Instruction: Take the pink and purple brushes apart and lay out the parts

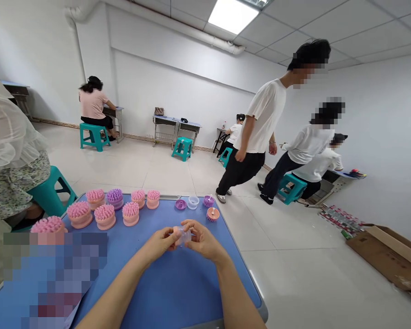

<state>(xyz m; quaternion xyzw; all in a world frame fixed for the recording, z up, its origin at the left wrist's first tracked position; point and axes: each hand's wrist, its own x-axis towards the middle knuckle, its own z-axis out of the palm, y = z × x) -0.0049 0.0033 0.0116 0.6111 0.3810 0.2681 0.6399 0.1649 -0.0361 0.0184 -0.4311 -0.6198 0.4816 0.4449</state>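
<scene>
Over the middle of the blue table, both my hands close on a small clear plastic piece, its exact kind partly hidden by the fingers. My left hand pinches its left side, where something pinkish shows by the fingertips. My right hand grips it from the right with curled fingers. Just beyond my hands lie a purple round part, a clear ring-shaped part, a purple bristled head and an orange-pink bristled head. Several pink bristle brushes and one purple brush stand at the table's far left.
A blurred-out sheet lies on the table's left. A seated person is close at left. Two people walk on the right. Several others sit at desks on teal stools. A cardboard box rests on the floor at right.
</scene>
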